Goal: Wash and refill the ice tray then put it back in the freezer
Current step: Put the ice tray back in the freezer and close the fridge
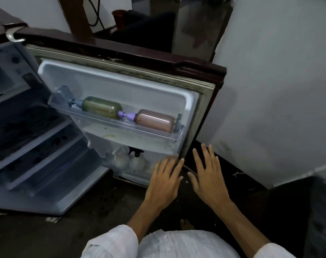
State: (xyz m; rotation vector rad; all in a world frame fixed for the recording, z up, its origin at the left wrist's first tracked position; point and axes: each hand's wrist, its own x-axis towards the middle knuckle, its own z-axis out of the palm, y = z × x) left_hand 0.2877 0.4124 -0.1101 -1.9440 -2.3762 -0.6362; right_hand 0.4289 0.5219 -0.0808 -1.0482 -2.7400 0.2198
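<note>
The fridge door (pixel 205 101) stands wide open, its white inner side facing me. My left hand (pixel 165 180) hovers flat in front of the door's lower right corner, fingers spread, holding nothing. My right hand (pixel 207 175) is beside it, just past the door's edge, also spread and empty. The fridge interior (pixel 33 149) with several shelves lies at the left, dim and blurred. No ice tray shows anywhere in view.
A green bottle (pixel 101 107) and a pink bottle (pixel 155 120) lie on their sides in the door's clear rack (pixel 121 125). Whitish round items (pixel 129 161) sit in the lower door bin. A white wall (pixel 273 90) stands right of the door. The floor is dark.
</note>
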